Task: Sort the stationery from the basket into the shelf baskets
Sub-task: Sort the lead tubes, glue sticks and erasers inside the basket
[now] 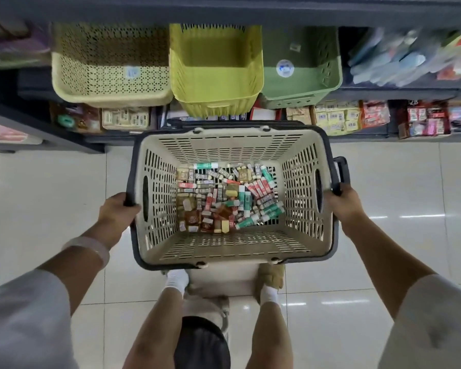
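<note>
**Shopping basket held over the floor, stationery heaped in its bottom**

A beige slotted shopping basket [232, 147] with a dark rim is held level in front of a shelf unit, above a pale tiled floor [37, 182]. The left hand [117, 211] is wrapped around the rim at the basket's left side; the right hand [342, 201] is closed on the rim at the right side, just beside a dark handle that sticks out there. A pale bracelet [91, 247] sits on the left wrist.

In the bottom lies a jumble of small stationery [228, 197]: green-and-white and red-and-white tubes (glue sticks, by their look), brown and yellow wrapped blocks, and small grey packs marked "2B".

On the shelf beyond stand three baskets side by side: a cream perforated basket [109, 73] at left, a yellow basket [216, 73] in the middle, and a green basket [304, 73] at right.
</note>
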